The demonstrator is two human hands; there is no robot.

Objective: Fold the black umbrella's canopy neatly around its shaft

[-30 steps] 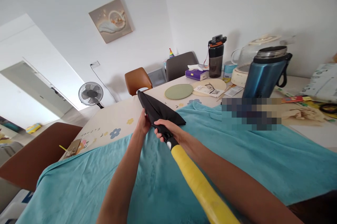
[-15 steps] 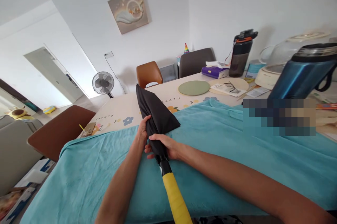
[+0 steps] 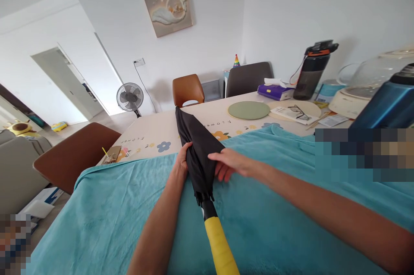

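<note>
A black folded umbrella point(image 3: 200, 137) with a yellow-wrapped handle point(image 3: 220, 245) lies slantwise over a teal blanket point(image 3: 123, 197), its tip pointing away from me. My left hand point(image 3: 183, 159) is closed around the left side of the black canopy, about midway along it. On the right side, my right hand point(image 3: 228, 164) has its thumb on top of a loose fold of canopy, with the other fingers curled beneath. The canopy's lower edge is gathered near the black collar above the handle.
Across the table point(image 3: 155, 126) lie a green round mat point(image 3: 249, 110), eyeglasses point(image 3: 298, 112) on papers, and a purple tissue pack point(image 3: 274, 92). A dark bottle point(image 3: 312, 72) and a blue flask point(image 3: 381, 102) stand at right. Chairs and a fan point(image 3: 130, 97) are beyond.
My right hand has left the lower canopy near the collar and moved up and right to the loose fold. My left hand keeps its grip. The view has shifted slightly.
</note>
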